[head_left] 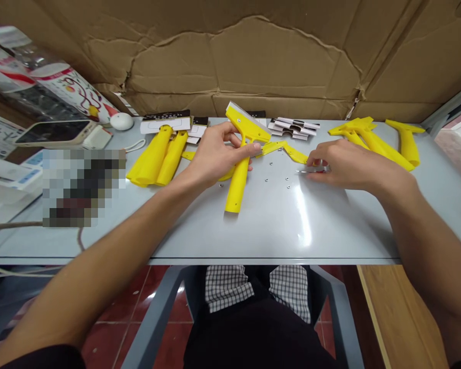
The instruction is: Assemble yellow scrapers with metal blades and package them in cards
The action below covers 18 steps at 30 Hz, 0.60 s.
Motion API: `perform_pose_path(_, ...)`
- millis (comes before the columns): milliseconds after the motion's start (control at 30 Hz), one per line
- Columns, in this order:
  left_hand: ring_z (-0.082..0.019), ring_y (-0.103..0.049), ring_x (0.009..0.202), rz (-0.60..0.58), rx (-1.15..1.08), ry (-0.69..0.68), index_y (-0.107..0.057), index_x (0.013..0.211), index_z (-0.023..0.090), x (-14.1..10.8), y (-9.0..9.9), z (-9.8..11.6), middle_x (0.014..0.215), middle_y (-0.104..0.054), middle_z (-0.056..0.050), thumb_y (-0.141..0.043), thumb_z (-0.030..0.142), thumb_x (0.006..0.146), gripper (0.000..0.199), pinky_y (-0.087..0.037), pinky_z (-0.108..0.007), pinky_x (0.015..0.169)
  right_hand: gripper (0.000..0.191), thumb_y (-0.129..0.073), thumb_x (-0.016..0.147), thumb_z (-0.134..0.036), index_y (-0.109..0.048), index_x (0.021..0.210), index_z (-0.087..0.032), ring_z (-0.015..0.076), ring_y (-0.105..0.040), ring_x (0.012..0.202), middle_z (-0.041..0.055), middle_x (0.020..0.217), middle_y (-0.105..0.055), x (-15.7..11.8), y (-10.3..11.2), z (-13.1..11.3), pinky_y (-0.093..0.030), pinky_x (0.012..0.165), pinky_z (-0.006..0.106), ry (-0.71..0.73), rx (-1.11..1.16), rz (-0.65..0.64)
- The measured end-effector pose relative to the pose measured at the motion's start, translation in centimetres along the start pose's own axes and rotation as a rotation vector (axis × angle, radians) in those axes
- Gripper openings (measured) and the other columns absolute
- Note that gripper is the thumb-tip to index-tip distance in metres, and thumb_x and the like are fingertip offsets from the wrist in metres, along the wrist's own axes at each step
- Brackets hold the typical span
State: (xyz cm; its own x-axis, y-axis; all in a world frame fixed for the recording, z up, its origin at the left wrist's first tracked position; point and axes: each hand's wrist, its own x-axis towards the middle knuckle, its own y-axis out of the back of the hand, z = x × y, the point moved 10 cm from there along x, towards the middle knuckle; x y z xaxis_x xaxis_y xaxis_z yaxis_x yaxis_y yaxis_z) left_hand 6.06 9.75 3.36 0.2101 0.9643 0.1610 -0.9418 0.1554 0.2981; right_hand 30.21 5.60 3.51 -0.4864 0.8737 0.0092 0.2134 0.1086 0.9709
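My left hand (218,154) is closed around a yellow scraper (238,184), just below its wide head. The scraper tilts, with its pale-edged head up and its handle end toward me. My right hand (340,164) rests low over the table at the right, fingers pinched on a small metal tool with a thin tip (301,171). Most of that tool is hidden by the fingers, so its kind is unclear. Between the hands lie several small metal nuts (287,179). Flat yellow plastic pieces (295,154) lie just behind them.
Yellow handles (148,159) lie at the left, and more yellow scraper bodies (388,146) at the right. Printed cards (165,123) and packaging strips (294,128) sit along the cardboard wall (253,61). A phone (56,133), bottles (67,84) and cables crowd the left side.
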Motion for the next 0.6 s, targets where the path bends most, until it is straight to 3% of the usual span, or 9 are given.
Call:
perform_pose_path(167, -0.027, -0.079, 0.082, 0.016, -0.003, -0.034, -0.073, 0.105, 0.024, 0.2, 0.7, 0.6, 0.103, -0.070, -0.008, -0.095, 0.045, 0.081, 0.039, -0.071, -0.044, 0.068, 0.022, -0.061, 0.101, -0.033, -0.081, 0.098, -0.023, 0.0307, -0.070, 0.093, 0.0111, 0.102, -0.077, 0.6, 1.8, -3.4, -0.050, 0.084, 0.045, 0.027, 0.018, 0.149)
perform_pose_path(233, -0.026, -0.079, 0.083, 0.014, -0.023, -0.029, -0.072, 0.103, 0.024, 0.4, 1.0, 0.8, 0.108, -0.072, -0.008, -0.096, 0.050, 0.080, 0.042, -0.071, -0.043, 0.070, 0.022, -0.060, 0.101, -0.028, -0.081, 0.099, -0.022, 0.0289, -0.070, 0.092, 0.0109, 0.102, -0.077, 1.1, 0.8, -5.6, -0.049, 0.083, 0.043, 0.072, 0.050, 0.153)
perform_pose_path(400, -0.024, -0.077, 0.085, 0.045, -0.036, -0.018, -0.068, 0.100, 0.020, 1.0, 2.6, 1.3, 0.100, -0.071, -0.006, -0.095, 0.060, 0.080, 0.053, -0.071, -0.047, 0.082, 0.032, -0.052, 0.102, -0.017, -0.083, 0.108, -0.021, 0.0282, -0.068, 0.093, 0.0125, 0.108, -0.076, 3.3, -3.6, -9.9, -0.041, 0.072, 0.040, 0.106, -0.059, -0.035)
perform_pose_path(500, -0.024, -0.076, 0.085, 0.050, -0.025, 0.005, -0.068, 0.102, 0.020, 1.3, 3.3, 1.0, 0.093, -0.070, -0.004, -0.094, 0.062, 0.081, 0.054, -0.071, -0.051, 0.084, 0.029, -0.056, 0.098, -0.011, -0.084, 0.101, -0.019, 0.0286, -0.068, 0.092, 0.0139, 0.107, -0.077, 4.5, -3.8, -9.9, -0.040, 0.071, 0.040, 0.112, -0.112, -0.072)
perform_pose_path(600, -0.027, -0.077, 0.084, 0.036, -0.033, 0.014, -0.069, 0.102, 0.021, 1.4, 3.3, 0.4, 0.094, -0.073, -0.007, -0.097, 0.059, 0.078, 0.053, -0.071, -0.050, 0.078, 0.029, -0.062, 0.093, -0.009, -0.086, 0.102, -0.022, 0.0266, -0.069, 0.094, 0.0091, 0.108, -0.081, 4.9, -3.1, -8.9, -0.046, 0.081, 0.038, 0.164, 0.000, -0.101)
